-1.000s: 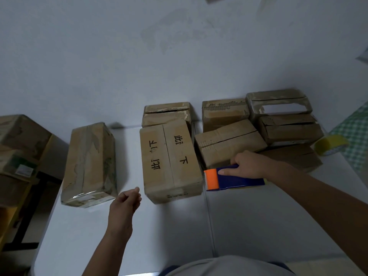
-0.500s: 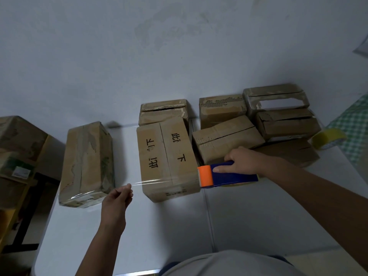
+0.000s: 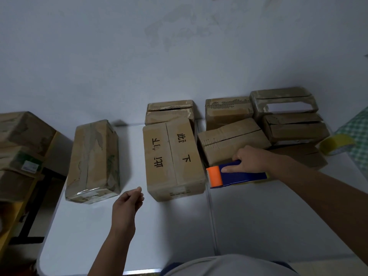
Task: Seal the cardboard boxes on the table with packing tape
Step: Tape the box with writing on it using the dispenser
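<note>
Between the two hands, on the white surface [image 3: 258, 216], lies the lettered box [image 3: 173, 158], its long axis running away from the person toward the wall. The right hand [image 3: 252, 159] grips the blue-and-orange tape dispenser [image 3: 235, 176] just beside the box's right near corner, orange end facing the box. The left hand [image 3: 127, 202] hovers off the left near corner, thumb and fingertips pinched together; whether a clear strip of tape is held there is hard to tell. Both hands are about equally near, one on each side. Plain brown cardboard, the box has a closed centre seam along its length, black handwritten characters on both flaps, and a small printed label on its near end.
</note>
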A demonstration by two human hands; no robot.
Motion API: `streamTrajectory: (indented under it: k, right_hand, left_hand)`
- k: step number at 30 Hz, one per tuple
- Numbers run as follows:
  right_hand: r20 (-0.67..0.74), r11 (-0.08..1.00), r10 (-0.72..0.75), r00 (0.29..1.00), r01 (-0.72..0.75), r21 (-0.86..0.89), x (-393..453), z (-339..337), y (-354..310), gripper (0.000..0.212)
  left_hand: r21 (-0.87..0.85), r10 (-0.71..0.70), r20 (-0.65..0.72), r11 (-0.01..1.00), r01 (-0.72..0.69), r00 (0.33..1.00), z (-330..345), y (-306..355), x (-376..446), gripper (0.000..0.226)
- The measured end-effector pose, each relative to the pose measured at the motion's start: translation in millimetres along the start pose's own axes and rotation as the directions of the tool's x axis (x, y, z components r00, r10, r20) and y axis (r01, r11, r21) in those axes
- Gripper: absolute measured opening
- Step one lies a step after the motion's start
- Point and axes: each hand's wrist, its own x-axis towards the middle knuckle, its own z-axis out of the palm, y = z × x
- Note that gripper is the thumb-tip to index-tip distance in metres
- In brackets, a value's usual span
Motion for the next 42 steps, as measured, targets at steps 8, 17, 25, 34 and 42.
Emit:
streamTrajectory:
  k: [8, 17, 25, 34, 42]
  right_hand:
    - [0.026, 0.998, 0.024, 0.999, -0.022, -0.059, 11, -2, -3, 0.062]
    - [0.028, 0.997, 0.044, 0.999, -0.042, -0.068, 20, 3, -5, 0.070]
    - [0.045, 0.997, 0.080, 0.996, -0.079, -0.018, 21, 10, -11, 0.066]
    - [0.035, 0.987, 0.138, 0.990, -0.135, -0.089, 14, 48, -39, 0.067]
    - [0.000, 0.982, 0.173, 0.985, -0.172, -0.071, 7, 56, -46, 0.063]
  left_hand:
    - [-0.030, -0.014, -0.049, 0.999, 0.012, 0.999, 4, -7, -1, 0.014]
    - [-0.032, -0.032, -0.079, 0.999, 0.030, 0.996, 4, -8, 7, 0.013]
    - [0.013, -0.049, -0.040, 0.999, 0.049, 0.998, 6, -12, 11, 0.020]
    - [0.204, 0.021, 0.009, 0.979, -0.022, 1.000, -3, 9, 32, 0.031]
    - [0.259, 0.005, 0.064, 0.966, -0.021, 0.998, -9, 13, 39, 0.027]
